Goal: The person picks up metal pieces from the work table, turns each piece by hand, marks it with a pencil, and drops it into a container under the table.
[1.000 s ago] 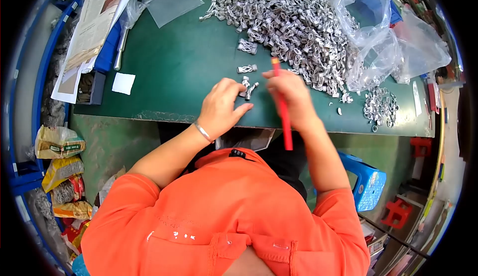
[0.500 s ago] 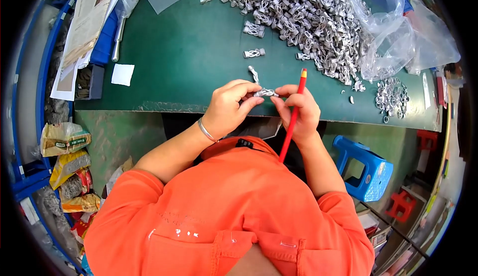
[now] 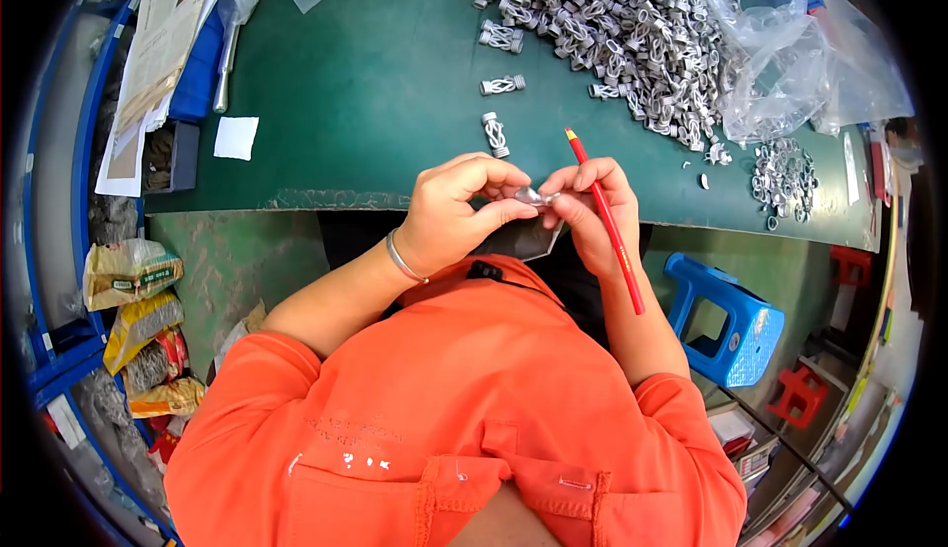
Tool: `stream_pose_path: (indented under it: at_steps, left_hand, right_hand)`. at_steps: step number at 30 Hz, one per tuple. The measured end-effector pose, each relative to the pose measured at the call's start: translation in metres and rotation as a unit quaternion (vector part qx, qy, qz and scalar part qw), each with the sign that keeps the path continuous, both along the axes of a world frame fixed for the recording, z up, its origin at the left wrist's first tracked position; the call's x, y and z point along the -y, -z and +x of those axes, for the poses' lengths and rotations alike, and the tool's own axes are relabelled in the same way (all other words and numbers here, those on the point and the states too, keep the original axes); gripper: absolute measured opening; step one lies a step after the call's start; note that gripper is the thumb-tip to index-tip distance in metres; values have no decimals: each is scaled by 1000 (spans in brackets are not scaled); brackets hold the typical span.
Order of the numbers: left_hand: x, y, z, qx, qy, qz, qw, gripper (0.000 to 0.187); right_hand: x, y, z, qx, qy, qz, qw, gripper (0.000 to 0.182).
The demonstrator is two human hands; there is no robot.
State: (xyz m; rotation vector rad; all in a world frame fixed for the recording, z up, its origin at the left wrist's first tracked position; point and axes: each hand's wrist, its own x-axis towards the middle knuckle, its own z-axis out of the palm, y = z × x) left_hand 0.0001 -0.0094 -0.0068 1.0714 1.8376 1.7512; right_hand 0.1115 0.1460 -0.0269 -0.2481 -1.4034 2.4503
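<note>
- Both hands pinch one small metal fitting (image 3: pixel 534 195) between fingertips, at the near edge of the green table (image 3: pixel 375 122).
- The right hand (image 3: pixel 585 206) also clamps a red pencil (image 3: pixel 604 219).
- Steady, close fingertip pressure looks wise here, left hand (image 3: pixel 456 206) bracing.

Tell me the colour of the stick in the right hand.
Red, with a yellowish tip; the stick shows clearly in the head view, held in the right hand.
</note>
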Motion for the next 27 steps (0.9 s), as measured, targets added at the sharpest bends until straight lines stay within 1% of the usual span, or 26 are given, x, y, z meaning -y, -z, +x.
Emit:
stream_pose_path:
  at_steps: [1, 2, 3, 5, 6, 7, 9, 10, 11, 13, 14, 15, 17, 18, 19, 21, 22, 23, 24, 25, 27]
  left_hand:
    - [0, -3, 0, -9, 21, 10, 1000, 22]
    - [0, -5, 0, -18, 41, 20, 999, 23]
    - [0, -6, 0, -16, 40, 19, 999, 23]
    - [0, -7, -2, -28, 60, 20, 998, 23]
    - [2, -6, -1, 0, 57, 13, 998, 23]
    - [3, -3, 0, 0, 58, 13, 998, 23]
    - [5, 2, 1, 112, 68, 15, 991, 23]
    - [6, 2, 2, 136, 83, 14, 987, 23]
    - [8, 3, 2, 136, 84, 15, 987, 23]
    - [12, 3, 3, 188, 110, -32, 976, 21]
    - [15, 6, 3, 156, 115, -56, 979, 22]
    - [17, 5, 2, 156, 115, -56, 979, 22]
    - [22, -1, -1, 64, 130, -67, 987, 22]
    - [26, -3, -3, 57, 115, -77, 989, 20]
    - [29, -4, -4, 49, 113, -77, 989, 20]
    - [34, 1, -6, 17, 39, -96, 994, 15]
    - [33, 3, -6, 20, 9, -93, 995, 9]
    - [32, 3, -6, 17, 7, -92, 996, 9]
    - [29, 2, -6, 41, -7, -92, 995, 7]
    - [27, 2, -7, 65, -22, -91, 993, 6]
    - [24, 8, -9, 41, -20, -90, 995, 9]
  right_hand:
    - [2, 1, 1, -16, -6, -1, 1000, 23]
    - [5, 1, 2, -35, 2, 15, 999, 29]
    - [6, 2, 4, -32, 0, 14, 999, 29]
    - [9, 3, 7, -58, 84, 147, 984, 34]
    - [7, 4, 7, -83, 97, 175, 976, 40]
    - [6, 2, 9, -82, 98, 175, 976, 40]
    - [5, -7, 10, -126, 120, 289, 941, 43]
    - [5, -5, 10, -132, 134, 321, 928, 46]
    - [6, -6, 11, -132, 135, 322, 928, 46]
    - [9, -12, 11, -152, 117, 322, 927, 47]
    - [12, -14, 10, -146, 120, 304, 934, 42]
    - [12, -14, 11, -146, 120, 303, 934, 42]
    - [7, -14, 12, -88, 29, 386, 918, 35]
    - [5, -15, 10, -62, -3, 405, 912, 32]
    - [3, -15, 4, -94, 0, 461, 883, 34]
    - [1, -11, -6, -114, 41, 513, 850, 34]
    - [2, -11, -13, -90, 61, 547, 830, 33]
    - [4, -11, -21, -64, 81, 580, 808, 33]
    - [6, -10, -32, -62, 116, 585, 800, 32]
    - [8, -13, -41, -49, 125, 613, 779, 31]
    - [9, -4, -53, -40, 128, 637, 759, 32]
